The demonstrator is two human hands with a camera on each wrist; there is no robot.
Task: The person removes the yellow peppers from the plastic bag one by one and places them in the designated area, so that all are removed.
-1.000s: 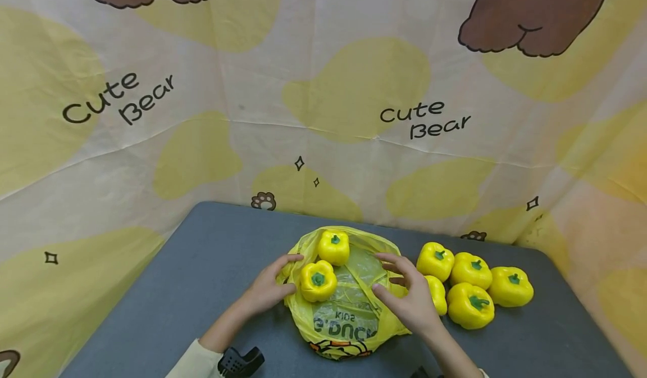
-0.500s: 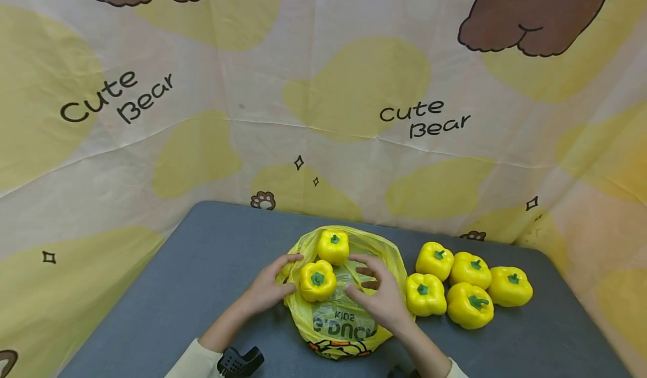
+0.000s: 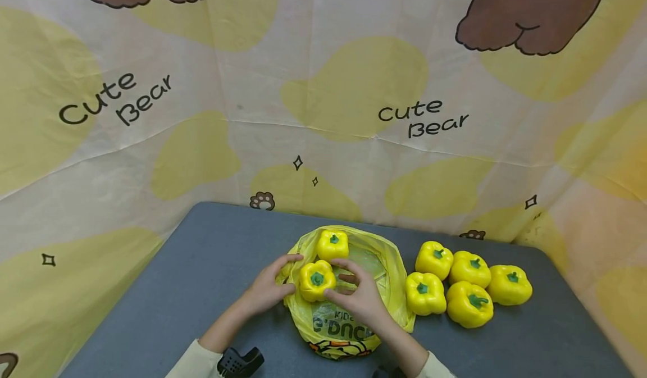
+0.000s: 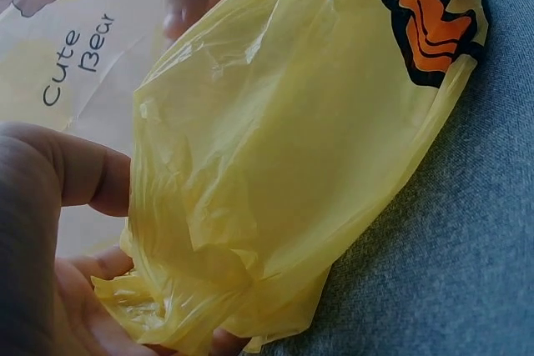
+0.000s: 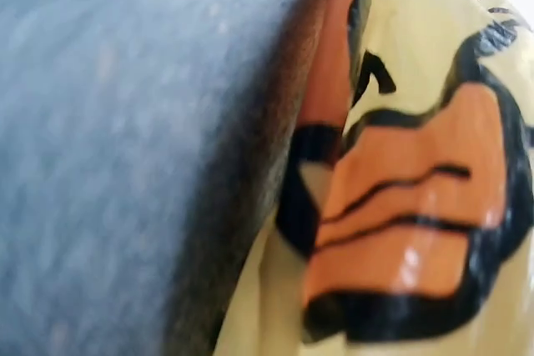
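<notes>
In the head view, a yellow plastic bag (image 3: 399, 265) lies with its mouth spread wide, two yellow bell peppers inside at its left. My left hand (image 3: 269, 287) holds the bag's left rim; the left wrist view shows the thumb against the bunched plastic (image 4: 200, 264), with other fingers partly hidden behind it. Inside the mouth, my right hand (image 3: 361, 296) has its spread thumb and fingers by the right side of the front pepper (image 3: 317, 281). The rear pepper (image 3: 332, 245) sits just behind. The right wrist view shows only the bag's printed orange side (image 5: 409, 206), not the hand.
To the right of the bag several more yellow bell peppers (image 3: 470, 305) stand grouped on the grey table (image 3: 227, 243), the nearest (image 3: 425, 294) close against the bag's rim. A printed cloth (image 3: 313, 97) hangs behind the table's rear edge.
My right hand has moved left across the bag's mouth, from the right rim to the front pepper. The left hand stays at the left rim, and the peppers stay put.
</notes>
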